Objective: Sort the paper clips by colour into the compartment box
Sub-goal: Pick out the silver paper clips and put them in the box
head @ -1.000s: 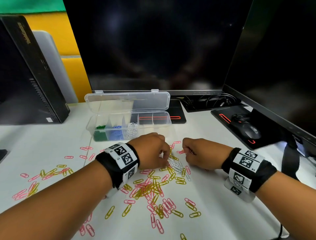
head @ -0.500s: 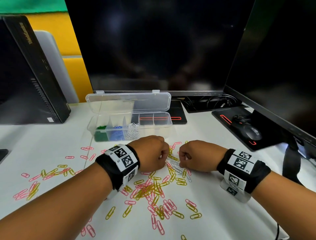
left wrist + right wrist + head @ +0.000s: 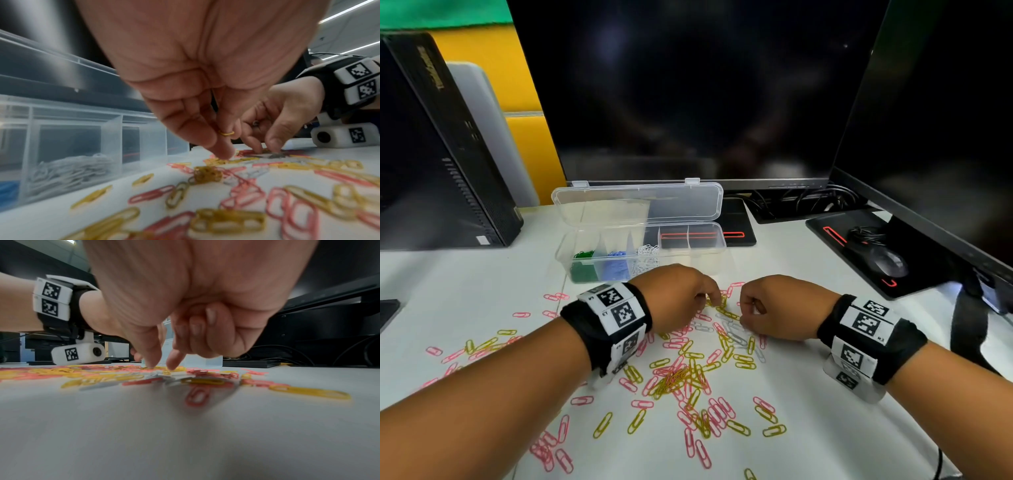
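Both hands low over the white surface [image 3: 825, 428], knuckles up, fingers curled down into the loose pile of pink, yellow and white paper clips [image 3: 688, 373]. Left hand [image 3: 678, 298] pinches a yellow paper clip [image 3: 226, 133] between thumb and fingers. Right hand [image 3: 780, 310]: thumb and index fingertips down on the clips, other fingers curled in; can't tell if it grips one. Clear plastic compartment box [image 3: 690, 253], lid open, sits at 12 o'clock of the hands, with green, blue and white clips in its left compartments.

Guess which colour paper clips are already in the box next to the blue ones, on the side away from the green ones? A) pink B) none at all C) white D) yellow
C: in the compartment box, white paper clips fill the cell beside the blue paper clips, while pink and yellow ones lie on the desk.
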Action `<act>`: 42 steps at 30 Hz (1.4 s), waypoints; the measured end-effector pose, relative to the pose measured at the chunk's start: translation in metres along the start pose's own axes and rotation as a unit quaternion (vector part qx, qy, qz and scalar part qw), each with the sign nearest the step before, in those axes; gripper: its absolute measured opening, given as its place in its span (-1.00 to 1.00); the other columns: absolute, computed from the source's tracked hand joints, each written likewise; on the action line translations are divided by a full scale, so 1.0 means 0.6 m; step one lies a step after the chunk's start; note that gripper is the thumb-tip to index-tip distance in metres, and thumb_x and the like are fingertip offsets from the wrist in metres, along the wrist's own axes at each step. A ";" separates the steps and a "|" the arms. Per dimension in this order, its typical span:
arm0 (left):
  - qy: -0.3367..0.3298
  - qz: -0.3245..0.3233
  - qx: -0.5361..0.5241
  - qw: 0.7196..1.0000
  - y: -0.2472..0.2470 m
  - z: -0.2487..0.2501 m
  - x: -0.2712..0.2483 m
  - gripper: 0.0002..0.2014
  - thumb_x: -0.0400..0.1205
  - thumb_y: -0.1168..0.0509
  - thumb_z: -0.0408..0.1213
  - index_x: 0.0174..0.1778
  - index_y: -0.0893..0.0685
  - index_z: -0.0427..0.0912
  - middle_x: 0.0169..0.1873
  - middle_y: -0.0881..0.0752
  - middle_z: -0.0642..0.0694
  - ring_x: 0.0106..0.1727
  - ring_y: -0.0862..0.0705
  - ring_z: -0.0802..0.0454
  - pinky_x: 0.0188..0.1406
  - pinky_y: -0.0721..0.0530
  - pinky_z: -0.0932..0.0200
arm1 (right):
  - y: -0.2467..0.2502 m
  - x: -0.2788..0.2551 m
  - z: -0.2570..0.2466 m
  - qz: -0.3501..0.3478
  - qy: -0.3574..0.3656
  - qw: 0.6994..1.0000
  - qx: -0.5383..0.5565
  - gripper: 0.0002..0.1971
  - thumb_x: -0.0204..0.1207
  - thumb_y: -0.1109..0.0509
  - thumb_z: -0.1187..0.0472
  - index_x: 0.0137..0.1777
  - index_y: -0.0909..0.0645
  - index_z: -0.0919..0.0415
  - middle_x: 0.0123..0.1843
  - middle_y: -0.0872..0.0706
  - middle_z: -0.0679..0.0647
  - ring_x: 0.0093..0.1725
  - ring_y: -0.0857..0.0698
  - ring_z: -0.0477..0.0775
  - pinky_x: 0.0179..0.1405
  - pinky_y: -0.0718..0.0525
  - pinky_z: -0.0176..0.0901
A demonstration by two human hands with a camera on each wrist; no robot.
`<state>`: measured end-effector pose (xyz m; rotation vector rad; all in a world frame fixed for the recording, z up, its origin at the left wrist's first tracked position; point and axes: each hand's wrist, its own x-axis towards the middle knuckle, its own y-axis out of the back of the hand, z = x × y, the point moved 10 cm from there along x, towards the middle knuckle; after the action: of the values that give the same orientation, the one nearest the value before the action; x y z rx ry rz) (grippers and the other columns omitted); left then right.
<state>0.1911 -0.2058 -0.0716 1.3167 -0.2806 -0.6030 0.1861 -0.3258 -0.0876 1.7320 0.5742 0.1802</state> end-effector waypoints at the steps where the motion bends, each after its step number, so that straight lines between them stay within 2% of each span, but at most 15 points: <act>1: -0.003 -0.002 -0.002 1.000 0.005 0.000 0.000 -0.70 0.77 -0.18 -0.20 0.27 -0.72 0.24 0.24 -0.73 0.09 0.21 -0.67 0.03 0.27 -0.65 0.06 | -0.001 0.000 -0.003 -0.003 0.006 1.000 -0.008 -0.83 0.58 -0.41 -0.14 -0.11 -0.59 -0.11 -0.27 -0.55 -0.20 -0.25 -0.54 -0.16 -0.33 -0.40 -0.23; 4: -0.015 -0.005 0.045 0.999 0.020 0.001 0.003 -0.71 0.75 -0.20 -0.16 0.22 -0.77 0.23 0.19 -0.72 0.12 0.16 -0.67 0.05 0.20 -0.64 0.13 | -0.004 0.002 -0.012 -0.012 0.019 0.999 -0.037 -0.81 0.60 -0.38 -0.19 -0.03 -0.61 -0.11 -0.27 -0.52 -0.22 -0.23 -0.53 -0.16 -0.32 -0.41 -0.20; 7: -0.022 -0.014 0.114 0.993 0.026 0.007 0.003 -0.75 0.72 -0.23 -0.10 0.20 -0.78 0.19 0.17 -0.64 0.08 0.13 -0.66 0.01 0.12 -0.65 0.10 | -0.007 0.004 -0.025 -0.005 0.036 0.998 -0.051 -0.87 0.66 -0.33 -0.06 -0.01 -0.61 -0.06 -0.26 -0.53 -0.19 -0.16 -0.58 -0.01 -0.32 -0.41 -0.20; 10: -0.041 -0.015 0.139 0.989 0.020 0.025 0.000 -0.80 0.67 -0.28 -0.01 0.06 -0.80 0.11 0.02 -0.59 0.06 0.01 -0.62 0.02 -0.02 -0.66 0.11 | -0.015 0.005 -0.031 -0.012 0.042 0.998 -0.053 -0.93 0.60 -0.30 0.05 -0.11 -0.56 -0.03 -0.25 -0.58 -0.12 -0.19 -0.59 0.06 -0.36 -0.42 -0.18; 13: -0.054 -0.045 0.173 0.982 -0.009 0.038 -0.001 -0.77 0.62 -0.33 0.09 0.01 -0.80 0.09 -0.07 -0.57 0.09 0.04 -0.58 0.02 -0.02 -0.68 0.07 | -0.009 0.004 -0.024 -0.023 0.013 0.999 -0.020 -0.86 0.53 -0.30 0.05 -0.23 -0.44 -0.02 -0.25 -0.59 -0.06 -0.25 -0.54 0.06 -0.35 -0.43 -0.11; 16: -0.071 -0.047 0.192 0.978 -0.030 0.045 0.001 -0.81 0.66 -0.30 0.00 0.02 -0.77 0.04 -0.03 -0.65 0.02 0.06 -0.61 -0.04 -0.11 -0.64 0.09 | 0.007 -0.001 -0.018 -0.008 -0.010 1.000 0.027 -0.80 0.54 -0.25 0.06 -0.29 -0.33 -0.03 -0.26 -0.54 -0.03 -0.26 -0.51 0.05 -0.33 -0.43 -0.06; 20: -0.103 -0.048 0.201 0.973 -0.041 0.057 0.000 -0.79 0.72 -0.18 -0.14 0.09 -0.72 -0.01 -0.02 -0.67 -0.03 0.00 -0.62 -0.06 -0.15 -0.65 0.08 | 0.007 -0.007 -0.025 -0.006 -0.006 0.998 0.058 -0.84 0.43 -0.36 0.17 -0.26 -0.39 0.03 -0.27 -0.58 0.02 -0.30 -0.52 0.08 -0.34 -0.50 -0.05; 23: -0.067 -0.037 0.135 0.988 -0.011 0.041 0.005 -0.88 0.63 -0.24 -0.17 -0.12 -0.70 0.01 -0.13 -0.69 0.04 -0.12 -0.65 -0.01 -0.11 -0.72 0.02 | 0.015 -0.008 -0.029 -0.001 0.005 0.996 0.093 -0.89 0.51 -0.31 0.23 -0.12 -0.51 -0.04 -0.29 -0.61 -0.09 -0.29 -0.54 -0.05 -0.32 -0.46 -0.17; 25: 0.013 0.020 -0.031 0.999 0.035 0.000 0.010 -0.92 0.56 -0.39 -0.23 -0.25 -0.69 -0.06 -0.23 -0.78 0.03 -0.16 -0.74 0.01 -0.08 -0.78 0.00 | 0.015 -0.008 -0.032 -0.013 0.015 0.994 0.109 -0.81 0.58 -0.25 0.23 -0.14 -0.59 -0.10 -0.37 -0.61 -0.18 -0.32 -0.53 -0.17 -0.27 -0.47 -0.21; 27: 0.088 0.048 -0.278 0.955 0.054 -0.042 0.006 -0.84 0.53 -0.50 -0.38 -0.25 -0.63 -0.19 -0.25 -0.85 -0.10 -0.17 -0.83 -0.06 -0.17 -0.83 0.04 | 0.011 -0.007 -0.036 -0.025 0.028 0.993 0.114 -0.77 0.62 -0.21 0.23 -0.26 -0.54 0.00 -0.35 -0.60 -0.12 -0.32 -0.50 -0.14 -0.21 -0.52 -0.14; 29: 0.112 0.046 -0.418 0.900 0.058 -0.057 -0.001 -0.82 0.56 -0.47 -0.51 -0.10 -0.58 -0.25 -0.25 -0.81 -0.22 -0.23 -0.83 -0.12 -0.33 -0.80 0.12 | 0.003 -0.007 -0.039 -0.036 0.033 0.994 0.096 -0.79 0.63 -0.21 0.23 -0.27 -0.47 0.10 -0.33 -0.52 -0.05 -0.31 -0.43 -0.06 -0.23 -0.46 -0.09; 32: 0.127 0.003 -0.428 0.895 0.037 -0.061 -0.003 -0.78 0.63 -0.35 -0.57 0.11 -0.60 -0.22 -0.29 -0.67 -0.18 -0.36 -0.70 -0.01 -0.41 -0.71 0.15 | -0.010 -0.007 -0.037 -0.046 0.036 0.997 0.047 -0.87 0.52 -0.37 0.07 -0.19 -0.52 0.07 -0.29 -0.54 -0.10 -0.29 -0.47 -0.08 -0.28 -0.46 -0.13; 35: 0.130 -0.065 -0.409 0.901 -0.001 -0.050 -0.007 -0.87 0.63 -0.32 -0.57 -0.05 -0.68 -0.26 -0.31 -0.67 -0.22 -0.38 -0.67 0.00 -0.35 -0.74 0.14 | -0.020 -0.008 -0.035 -0.062 0.038 0.997 0.013 -0.81 0.47 -0.49 -0.08 -0.08 -0.60 -0.04 -0.25 -0.53 -0.15 -0.26 -0.50 -0.13 -0.32 -0.40 -0.24; 39: 0.107 -0.104 -0.373 0.916 -0.026 -0.032 -0.008 -0.90 0.66 -0.35 -0.52 -0.05 -0.70 -0.24 -0.24 -0.76 -0.28 -0.25 -0.77 -0.09 -0.25 -0.81 0.13 | -0.020 -0.004 -0.039 -0.055 0.054 0.997 0.001 -0.94 0.54 -0.41 0.03 -0.14 -0.60 -0.08 -0.25 -0.55 -0.17 -0.24 -0.52 -0.15 -0.29 -0.44 -0.27; 42: 0.117 -0.095 -0.396 0.906 -0.023 -0.032 -0.003 -0.83 0.74 -0.21 -0.54 0.10 -0.66 -0.24 -0.19 -0.77 -0.26 -0.25 -0.80 -0.10 -0.34 -0.78 0.21 | -0.023 -0.002 -0.033 -0.055 0.045 0.998 -0.001 -0.84 0.52 -0.37 0.08 -0.28 -0.49 -0.07 -0.27 -0.59 -0.10 -0.25 -0.54 -0.02 -0.26 -0.55 -0.15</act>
<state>0.1957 -0.1909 -0.0894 0.6112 0.2832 -0.6215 0.1729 -0.3075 -0.0954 1.6921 0.7320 0.1814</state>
